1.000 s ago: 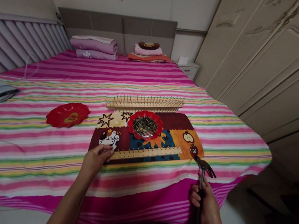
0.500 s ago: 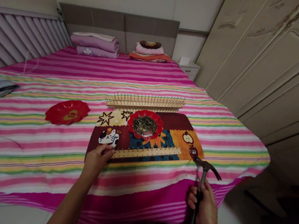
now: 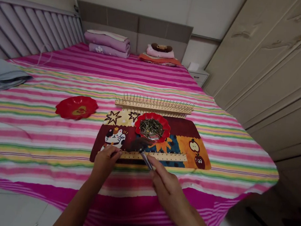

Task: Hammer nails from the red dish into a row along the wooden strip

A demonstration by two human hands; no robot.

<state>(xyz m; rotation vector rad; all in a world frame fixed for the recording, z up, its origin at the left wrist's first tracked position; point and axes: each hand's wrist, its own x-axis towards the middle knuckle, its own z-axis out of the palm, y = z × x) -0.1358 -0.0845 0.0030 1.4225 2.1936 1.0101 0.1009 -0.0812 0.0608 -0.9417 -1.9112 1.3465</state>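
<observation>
Clearly, the right hand [image 3: 171, 186] was clamped around the shaft of a claw hammer [image 3: 148, 160], whose dark head, blurred, hung over the near wooden strip [image 3: 171, 157] just ahead of that grip. Thumb and forefinger of the left hand [image 3: 105, 161] were drawn together at the strip's left end; whether they were clamped on the wood itself or on a nail was too small to tell. From those fingertips the strip ran rightward past the hammer, with a row of nails standing along it, on the near part of a patchwork-print mat [image 3: 183, 127]. Just beyond the left hand lay the mat's printed white cat [image 3: 114, 138]; to the right of the hammer grip were its printed apples [image 3: 199, 161]. Past the hammer head, a red scalloped bowl [image 3: 138, 125] held a heap of loose nails [image 3: 151, 128], and farther out from both hands lay nail-studded wooden strips [image 3: 154, 108], their points or heads too fine to make out. Well beyond the left hand and off to its left, a second red scalloped dish [image 3: 68, 108] rested on the striped bedspread [image 3: 42, 152].
</observation>
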